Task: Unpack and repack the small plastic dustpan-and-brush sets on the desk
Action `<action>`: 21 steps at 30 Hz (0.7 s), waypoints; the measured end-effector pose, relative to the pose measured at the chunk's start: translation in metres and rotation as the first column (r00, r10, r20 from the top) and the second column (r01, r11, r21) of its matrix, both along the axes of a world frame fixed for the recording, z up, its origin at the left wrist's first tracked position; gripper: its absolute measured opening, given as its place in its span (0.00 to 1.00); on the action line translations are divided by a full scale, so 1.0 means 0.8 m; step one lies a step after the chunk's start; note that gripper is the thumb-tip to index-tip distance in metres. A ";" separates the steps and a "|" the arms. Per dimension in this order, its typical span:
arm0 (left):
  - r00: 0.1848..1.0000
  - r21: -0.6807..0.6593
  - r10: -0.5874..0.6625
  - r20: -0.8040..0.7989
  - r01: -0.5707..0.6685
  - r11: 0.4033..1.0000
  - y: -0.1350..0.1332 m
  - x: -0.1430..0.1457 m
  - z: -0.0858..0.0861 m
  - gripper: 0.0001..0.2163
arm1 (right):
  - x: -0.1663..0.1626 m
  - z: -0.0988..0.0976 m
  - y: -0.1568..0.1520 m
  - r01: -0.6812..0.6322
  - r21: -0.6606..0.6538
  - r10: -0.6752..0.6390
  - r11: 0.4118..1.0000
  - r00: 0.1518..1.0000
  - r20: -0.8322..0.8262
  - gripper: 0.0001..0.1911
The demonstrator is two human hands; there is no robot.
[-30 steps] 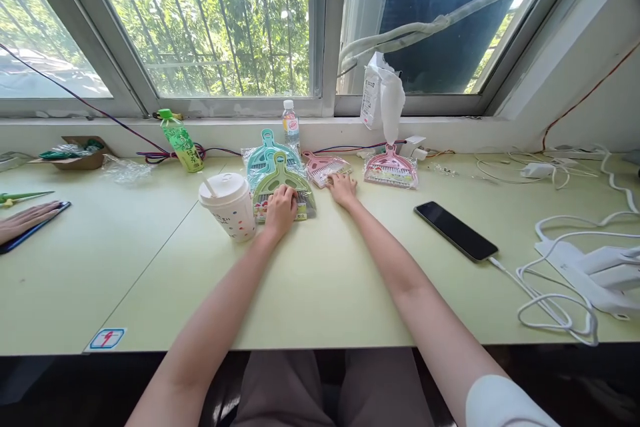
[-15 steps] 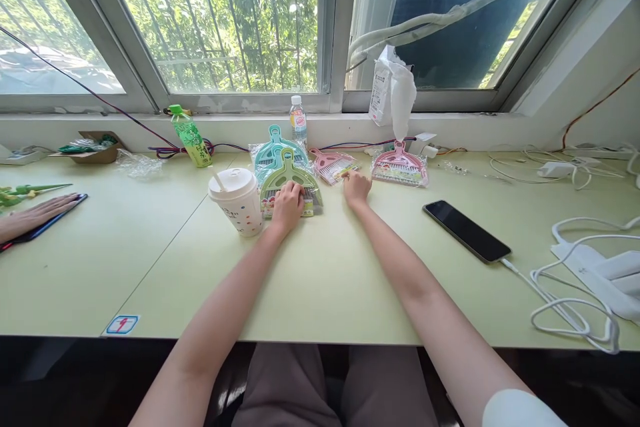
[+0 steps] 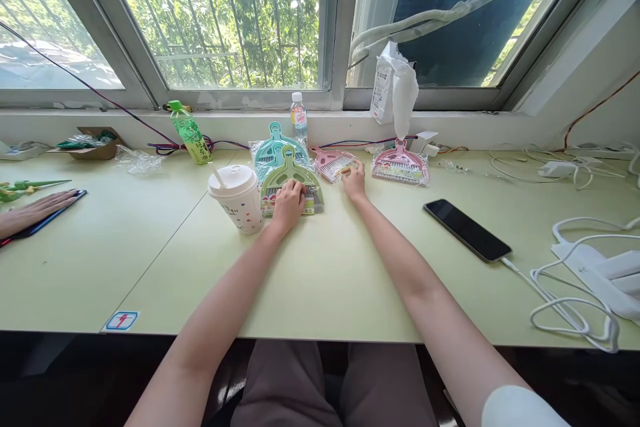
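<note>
Fingers of my left hand (image 3: 290,205) are bent over the front of a green mini dustpan (image 3: 289,163) in clear wrapping, which lies flat on the table. Partly under it, farther back, is a blue-green mini dustpan (image 3: 275,145), also wrapped. My right hand (image 3: 354,181) pinches the right edge of a small pink dustpan (image 3: 329,160); its fingertips partly cover that edge. A second pink dustpan (image 3: 400,165) lies apart, to the right of this hand. Just left of my left hand stands a white paper cup (image 3: 235,197) with lid and straw.
Behind the dustpans stands a clear bottle (image 3: 299,121); a green bottle (image 3: 191,133) leans farther left. A phone (image 3: 467,230) on a white cable lies right, near a power strip (image 3: 597,277). Another person's hand (image 3: 40,209) rests on a dark flat object at left.
My right hand has shifted very slightly, its fingers lifting a little at the pink dustpan's edge. My left hand stays on the green dustpan. The camera view has moved slightly.
</note>
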State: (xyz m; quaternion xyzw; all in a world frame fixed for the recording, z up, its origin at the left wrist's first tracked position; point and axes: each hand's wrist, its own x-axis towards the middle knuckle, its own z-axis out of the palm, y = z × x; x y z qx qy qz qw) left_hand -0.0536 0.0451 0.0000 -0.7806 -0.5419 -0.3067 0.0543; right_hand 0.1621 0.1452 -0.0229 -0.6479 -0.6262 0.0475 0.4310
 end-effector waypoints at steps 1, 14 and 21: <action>1.000 -0.001 0.000 -0.003 0.000 1.000 0.000 0.000 0.000 0.07 | -0.001 0.000 0.000 0.009 0.004 -0.009 1.000 0.999 0.032 0.10; 1.000 -0.012 0.000 -0.023 -0.001 1.000 -0.002 0.001 0.001 0.07 | -0.019 0.004 -0.019 -0.050 -0.044 0.065 0.998 0.884 0.463 0.37; 1.000 -0.017 -0.014 -0.027 0.013 1.000 -0.003 0.001 0.001 0.07 | -0.015 0.010 -0.018 -0.102 -0.172 0.160 0.980 0.917 0.365 0.22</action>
